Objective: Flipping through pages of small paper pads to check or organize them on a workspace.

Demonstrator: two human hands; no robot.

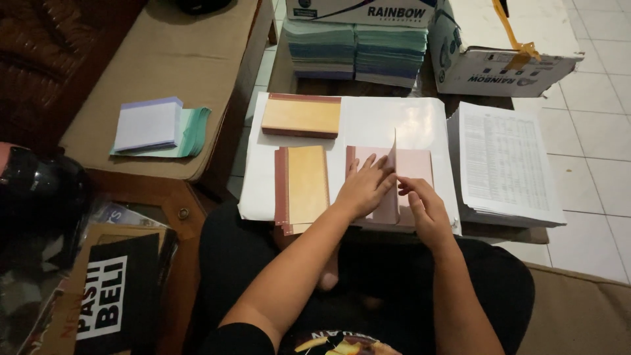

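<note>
While the left hand (363, 187) presses flat and open on the pink booklet (414, 167), the right hand (420, 204) pinches a pink sheet (393, 164) standing upright at 12 o'clock from both hands. On the bench (374, 121), the booklet's long axis runs 12 to 6.

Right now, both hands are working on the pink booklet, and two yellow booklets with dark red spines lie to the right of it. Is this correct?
Not quite. Both the left hand and the right hand are on the pink booklet, but the two yellow booklets with dark red spines lie to its left, not its right. The head view shows this.
</note>
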